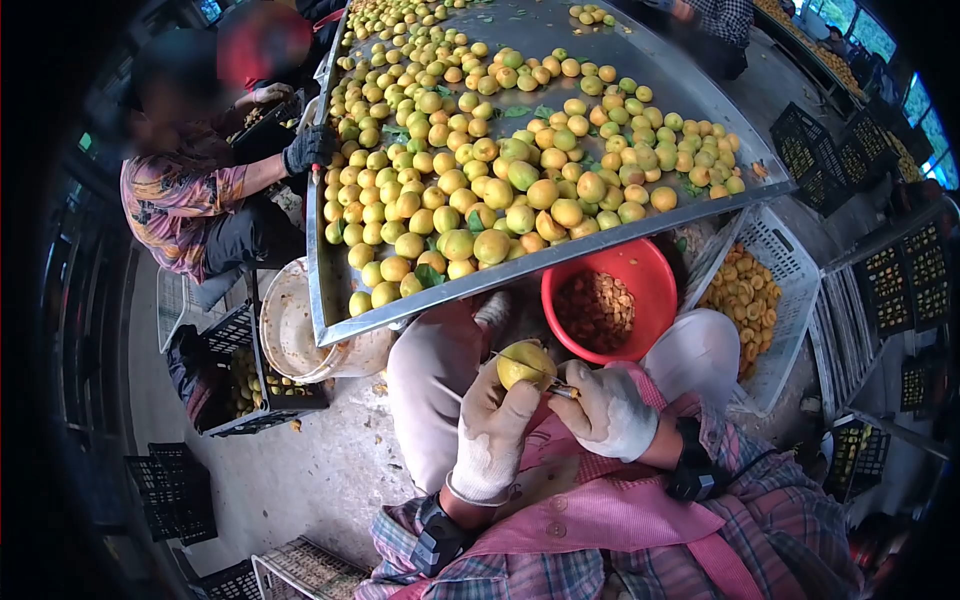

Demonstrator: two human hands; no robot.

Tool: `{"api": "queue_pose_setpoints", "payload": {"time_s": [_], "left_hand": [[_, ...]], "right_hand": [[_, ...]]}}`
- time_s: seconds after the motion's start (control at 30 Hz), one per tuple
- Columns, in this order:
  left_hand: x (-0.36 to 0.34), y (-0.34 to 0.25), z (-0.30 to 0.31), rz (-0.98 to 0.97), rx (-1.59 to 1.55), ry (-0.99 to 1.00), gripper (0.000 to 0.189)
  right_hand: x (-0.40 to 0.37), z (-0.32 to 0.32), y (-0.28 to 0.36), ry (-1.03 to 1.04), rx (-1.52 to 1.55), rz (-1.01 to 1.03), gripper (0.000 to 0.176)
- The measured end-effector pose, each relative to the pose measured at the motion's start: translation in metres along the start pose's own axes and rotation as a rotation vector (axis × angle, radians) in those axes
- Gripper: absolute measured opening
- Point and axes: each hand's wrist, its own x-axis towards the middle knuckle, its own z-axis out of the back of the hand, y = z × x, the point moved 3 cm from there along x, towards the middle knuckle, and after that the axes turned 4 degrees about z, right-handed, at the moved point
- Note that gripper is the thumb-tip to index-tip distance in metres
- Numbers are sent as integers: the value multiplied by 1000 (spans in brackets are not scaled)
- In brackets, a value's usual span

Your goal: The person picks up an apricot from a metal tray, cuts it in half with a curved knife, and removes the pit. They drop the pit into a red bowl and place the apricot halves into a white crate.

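Held up over my lap, a yellow-green apricot sits in the fingers of my left hand, which wears a white glove. My right hand, gloved as well, is closed around the handle of a small knife. The thin blade lies across the fruit, right at its skin. Just beyond my hands, a red basin has brown pits in its bottom. To its right, a white crate contains halved apricots.
A metal-rimmed sorting table in front bears many apricots and some leaves. At left, a person with a dark glove sits by the table edge. A white bucket and black crates stand on the floor. Stacked crates line the right.
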Motion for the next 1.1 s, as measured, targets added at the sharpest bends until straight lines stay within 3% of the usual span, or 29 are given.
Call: {"api": "queue_pose_setpoints", "payload": {"time_s": [0.1,0.17,0.2,0.33,0.4,0.53,0.6,0.7,0.8,0.93,1.03,1.1], "left_hand": [[-2,-15,-7,-57,215,-4,53],[-2,-18,-2,-263,644,-78,56],[-2,-21,-2,-300,704,-75,58],[-3,-24,-5,-351,746,-62,58],[-3,-15,-5,-120,182,-58,59],[-1,-5,2,-10,173,-57,59],[-3,-13,4,-349,796,-150,59],[-1,-14,4,-445,912,-140,59],[2,-11,3,-334,705,-132,61],[6,-5,10,-294,732,-153,61],[10,5,17,-199,698,-179,60],[11,7,13,-170,571,-127,53]], "right_hand": [[0,1,-1,-34,-13,87,25],[2,5,-1,-49,-23,116,24],[2,6,0,-60,-29,151,23],[2,5,2,-102,-27,151,23],[3,0,0,-48,-4,138,23],[2,-5,-4,-20,-47,136,24],[2,-1,-1,-25,-23,91,24],[-1,-6,-6,-53,-3,111,25],[-2,-11,-6,-51,-25,106,26],[0,-16,-10,41,68,-26,25],[2,-18,-10,100,33,-20,37],[10,-14,-10,-79,335,26,57]]}}
